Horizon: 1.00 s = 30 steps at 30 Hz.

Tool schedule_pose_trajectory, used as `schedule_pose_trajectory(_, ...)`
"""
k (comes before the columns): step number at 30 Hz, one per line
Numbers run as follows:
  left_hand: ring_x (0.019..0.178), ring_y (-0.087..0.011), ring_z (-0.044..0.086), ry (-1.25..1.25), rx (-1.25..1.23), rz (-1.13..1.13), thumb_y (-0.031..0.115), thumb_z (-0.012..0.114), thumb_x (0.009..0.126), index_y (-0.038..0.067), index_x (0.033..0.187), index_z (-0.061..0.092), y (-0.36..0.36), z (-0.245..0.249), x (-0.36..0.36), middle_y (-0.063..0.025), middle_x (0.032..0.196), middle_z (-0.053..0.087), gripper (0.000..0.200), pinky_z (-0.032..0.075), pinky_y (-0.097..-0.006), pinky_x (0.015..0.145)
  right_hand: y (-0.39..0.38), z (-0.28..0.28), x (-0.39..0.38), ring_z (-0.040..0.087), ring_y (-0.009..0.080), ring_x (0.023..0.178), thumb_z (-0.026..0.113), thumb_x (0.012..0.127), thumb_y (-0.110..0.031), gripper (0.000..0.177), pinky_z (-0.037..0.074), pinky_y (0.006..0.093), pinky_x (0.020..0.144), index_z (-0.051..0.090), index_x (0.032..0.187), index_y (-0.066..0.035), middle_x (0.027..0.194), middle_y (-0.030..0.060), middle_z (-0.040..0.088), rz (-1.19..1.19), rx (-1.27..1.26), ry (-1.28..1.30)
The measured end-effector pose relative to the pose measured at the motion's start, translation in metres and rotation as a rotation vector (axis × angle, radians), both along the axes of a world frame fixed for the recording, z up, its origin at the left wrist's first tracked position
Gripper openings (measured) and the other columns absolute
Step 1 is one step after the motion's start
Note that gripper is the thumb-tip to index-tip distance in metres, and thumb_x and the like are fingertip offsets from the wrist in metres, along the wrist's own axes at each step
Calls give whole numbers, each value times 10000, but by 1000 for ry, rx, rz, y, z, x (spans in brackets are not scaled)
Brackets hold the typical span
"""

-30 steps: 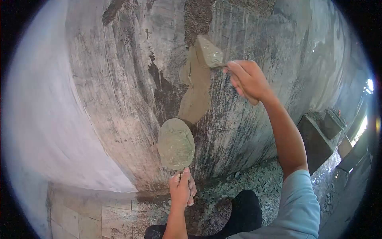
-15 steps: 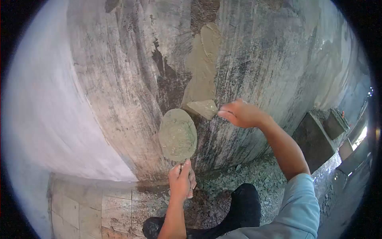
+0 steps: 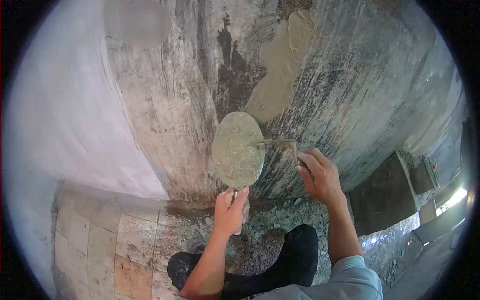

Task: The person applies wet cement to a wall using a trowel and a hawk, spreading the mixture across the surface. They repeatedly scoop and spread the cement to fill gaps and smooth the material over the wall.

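Wrapped round the handle of an oval mortar board (image 3: pixel 238 150), my left hand (image 3: pixel 231 212) holds it up in front of the wall. Wet grey-green mortar covers the board's face. A trowel (image 3: pixel 280 143) is in my right hand (image 3: pixel 321 176), gripped by its handle, with its blade edge-on and its tip at the mortar on the board's right side. Above the board, a smooth strip of fresh mortar (image 3: pixel 282 65) lies on the rough, streaked wall (image 3: pixel 175 100).
Square tiles (image 3: pixel 105 237) cover the floor at lower left. Rubble (image 3: pixel 280 215) lies along the wall's foot. My dark shoe (image 3: pixel 302 245) is below the board. A dark block-like object (image 3: pixel 385 195) stands at right. A pale wall surface (image 3: pixel 65 115) is at left.
The trowel has left the wall's mortar strip and moved down to the board, turned edge-on. My right hand has lowered. The view has shifted, with the strip now higher and further right.
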<state>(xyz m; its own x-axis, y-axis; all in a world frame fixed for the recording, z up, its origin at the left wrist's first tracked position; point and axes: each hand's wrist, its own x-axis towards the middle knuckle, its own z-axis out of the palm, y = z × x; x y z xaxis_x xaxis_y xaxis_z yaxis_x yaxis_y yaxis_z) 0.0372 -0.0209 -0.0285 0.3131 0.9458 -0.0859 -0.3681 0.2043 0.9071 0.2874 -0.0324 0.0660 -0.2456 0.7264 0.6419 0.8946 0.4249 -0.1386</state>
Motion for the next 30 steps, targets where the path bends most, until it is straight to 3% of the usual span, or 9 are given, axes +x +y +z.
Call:
schedule_pose_trajectory(7, 470, -69, 410, 11, 111, 53, 191, 605, 1054, 85, 896, 522, -2, -15, 0, 50, 618, 441, 208, 345, -277, 411, -6, -18, 4, 671, 319, 892, 800, 871, -183, 279, 535, 433, 768, 716, 1116, -77, 1037, 98, 688, -101, 175, -88)
schedule_pose_trajectory(12, 494, -45, 428, -15, 21, 47, 200, 603, 1064, 40, 956, 597, -5, -11, -3, 51, 633, 460, 194, 330, -263, 426, -6, -38, 7, 659, 325, 948, 812, 857, -169, 257, 512, 444, 841, 728, 1079, -69, 1063, 100, 691, -185, 223, -62)
schedule_pose_trajectory(18, 454, -97, 435, -10, -78, -9, 242, 582, 1077, 62, 864, 532, -3, -5, -7, 11, 615, 461, 284, 347, -298, 415, 10, -92, -15, 645, 345, 914, 785, 873, -109, 254, 510, 408, 761, 712, 1105, -36, 1071, 160, 686, -145, 260, 296)
schedule_pose_trajectory(19, 446, -107, 436, -26, -96, -24, 250, 577, 1080, 67, 846, 520, -2, -7, -7, 6, 611, 461, 303, 349, -306, 412, 15, -95, -23, 648, 274, 780, 697, 953, -151, 229, 504, 369, 679, 702, 1117, 9, 941, 142, 685, -49, 282, 418)
schedule_pose_trajectory(22, 433, -122, 435, 39, -140, -74, 267, 570, 1082, 74, 814, 508, -5, -2, -11, 6, 596, 454, 336, 355, -315, 412, -10, -71, -31, 608, 168, 633, 578, 1037, -230, 307, 477, 327, 581, 697, 1112, 43, 797, 76, 651, 240, -305, 1008)
schedule_pose_trajectory(23, 433, -122, 434, 62, -158, -100, 263, 569, 1081, 74, 807, 506, -5, -2, -14, 6, 593, 450, 339, 355, -313, 412, -14, -67, -27, 534, 87, 551, 491, 1080, -284, 395, 436, 302, 517, 700, 1115, 49, 711, 14, 597, 322, -500, 1151)
schedule_pose_trajectory(27, 434, -118, 426, 101, -166, -215, 238, 563, 1076, 74, 799, 499, -6, -13, -26, 8, 584, 436, 328, 348, -304, 409, -19, -30, -5, 541, 85, 537, 495, 1096, -287, 392, 446, 295, 511, 719, 1090, 35, 677, 14, 601, 475, -785, 1074)
schedule_pose_trajectory(30, 435, -116, 424, 184, -91, -259, 196, 553, 1071, 74, 815, 503, -8, -12, -32, 6, 586, 436, 288, 340, -292, 405, -10, -21, 15, 557, 88, 542, 494, 1103, -301, 395, 458, 291, 524, 731, 1060, 12, 682, 21, 608, 537, -723, 695)
